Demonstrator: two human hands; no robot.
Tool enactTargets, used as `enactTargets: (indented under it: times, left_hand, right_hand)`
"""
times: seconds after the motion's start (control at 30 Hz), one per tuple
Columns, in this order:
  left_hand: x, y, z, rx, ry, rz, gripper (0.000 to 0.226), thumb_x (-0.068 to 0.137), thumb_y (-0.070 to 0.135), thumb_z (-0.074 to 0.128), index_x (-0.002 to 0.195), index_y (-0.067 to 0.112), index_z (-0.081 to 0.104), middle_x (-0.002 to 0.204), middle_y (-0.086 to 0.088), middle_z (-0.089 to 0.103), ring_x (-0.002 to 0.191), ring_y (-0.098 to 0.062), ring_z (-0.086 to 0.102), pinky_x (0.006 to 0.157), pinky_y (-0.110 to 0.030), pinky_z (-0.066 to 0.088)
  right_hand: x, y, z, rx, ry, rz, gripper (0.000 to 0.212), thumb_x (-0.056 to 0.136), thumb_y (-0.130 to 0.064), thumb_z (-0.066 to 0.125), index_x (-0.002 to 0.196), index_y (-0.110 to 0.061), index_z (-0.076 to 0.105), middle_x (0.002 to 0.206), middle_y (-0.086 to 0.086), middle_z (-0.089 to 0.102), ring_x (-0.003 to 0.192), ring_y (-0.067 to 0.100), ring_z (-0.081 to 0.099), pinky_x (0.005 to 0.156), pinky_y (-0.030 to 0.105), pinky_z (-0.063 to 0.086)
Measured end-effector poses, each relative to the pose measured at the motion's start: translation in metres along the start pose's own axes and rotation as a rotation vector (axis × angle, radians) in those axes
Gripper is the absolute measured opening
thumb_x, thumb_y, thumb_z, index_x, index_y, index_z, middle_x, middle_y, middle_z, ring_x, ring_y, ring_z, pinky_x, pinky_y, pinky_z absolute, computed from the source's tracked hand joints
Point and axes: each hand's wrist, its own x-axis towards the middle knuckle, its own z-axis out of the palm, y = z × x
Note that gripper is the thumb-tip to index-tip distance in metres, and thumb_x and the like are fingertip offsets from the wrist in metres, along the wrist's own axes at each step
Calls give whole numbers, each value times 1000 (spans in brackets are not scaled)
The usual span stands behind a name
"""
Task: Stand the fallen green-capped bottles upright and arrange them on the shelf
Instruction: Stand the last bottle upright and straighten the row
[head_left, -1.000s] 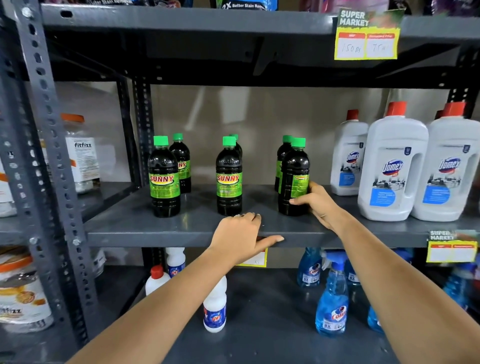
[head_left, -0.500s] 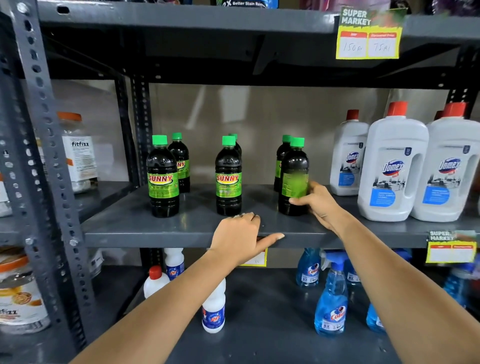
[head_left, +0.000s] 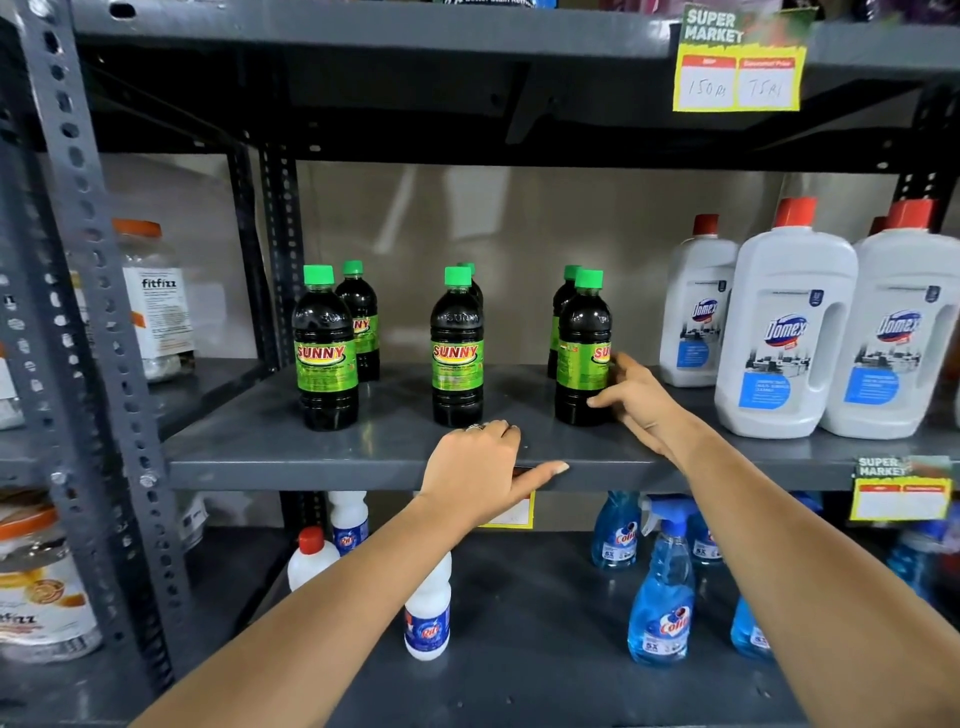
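Several dark green-capped SUNNY bottles stand upright on the grey middle shelf (head_left: 363, 452) in three front-and-back pairs. The left front bottle (head_left: 325, 349) and the middle front bottle (head_left: 456, 349) show their labels forward. My right hand (head_left: 631, 402) grips the lower right side of the right front bottle (head_left: 582, 348), whose label is turned partly away. My left hand (head_left: 480, 470) rests on the shelf's front edge, fingers over the lip, thumb out, holding no bottle.
White Domex jugs (head_left: 784, 332) with red caps stand just right of the bottles. Blue spray bottles (head_left: 662, 597) and small white bottles (head_left: 428, 613) sit on the shelf below. Fitfizz jars (head_left: 156, 306) are in the left bay. A grey upright post (head_left: 88, 322) frames the left.
The right front bottle has been rotated in my right hand, so its label now shows more of the SUNNY name. My left hand has stayed on the shelf edge.
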Motion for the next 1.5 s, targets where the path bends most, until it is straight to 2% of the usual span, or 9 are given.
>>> enactTargets:
  times: [0.2,0.47,0.57,0.67,0.73,0.83,0.97,1.13,1.5]
  left_hand:
    - [0,0,1,-7,-1,-9,83,87,77,19,93,13,72,93,-1,72,77,-19,68,57,-32,52]
    - [0,1,-5,10,-70,-21,84,85,78,17,98,15,70,93,2,68,77,-20,66,56,-30,44]
    - [1,2,-12,-67,-153,-83,91,80,83,11,104,17,69,98,4,67,85,-20,64,65,-32,49]
    - [5,1,-21,-484,-116,-286,68,87,77,31,99,22,71,91,8,64,82,-13,60,74,-36,52]
    - [9,-5,-24,-711,99,-481,41,89,53,60,111,19,67,104,4,57,89,-12,57,85,-35,49]
    - [19,-20,-25,-780,241,-867,70,72,18,83,130,11,44,125,-10,39,113,-29,45,100,-42,38]
    - [38,-43,-25,-914,-55,-1150,114,62,1,87,150,9,16,153,-17,20,138,-38,29,110,-48,31]
    - [46,-68,-10,-1145,-309,-1011,75,61,1,89,126,7,51,119,-9,64,115,-26,56,90,-35,42]
    - [39,-64,-8,-1130,-258,-841,58,69,11,88,120,14,60,110,-1,66,103,-19,59,87,-30,42]
  right_hand:
    - [0,2,1,-110,10,-7,85,55,4,82,130,-16,49,125,10,65,120,28,59,110,48,40]
    - [-2,1,3,-179,24,-12,89,59,-3,87,138,-8,46,127,10,64,120,25,59,108,40,41]
    - [-3,2,4,-196,15,-16,90,61,-4,87,140,-7,43,130,11,62,121,25,58,108,39,41]
    - [-5,2,6,-232,26,-14,88,66,-8,86,139,-8,37,128,6,59,118,22,55,107,37,41]
    - [-7,1,8,-254,36,-13,88,68,-13,86,140,-11,34,126,3,58,117,20,54,106,35,40]
    - [-9,1,8,-263,53,-19,88,69,-16,86,139,-12,34,124,1,57,116,18,53,102,32,39]
    - [-11,1,9,-263,58,-20,88,68,-17,86,139,-12,35,126,2,57,117,19,53,100,31,39]
    - [-10,3,7,-271,66,-24,87,67,-19,88,137,-14,37,129,4,58,119,20,55,102,33,41]
    - [-11,2,6,-246,103,1,88,66,-12,87,136,-13,35,127,4,58,118,20,54,98,32,39]
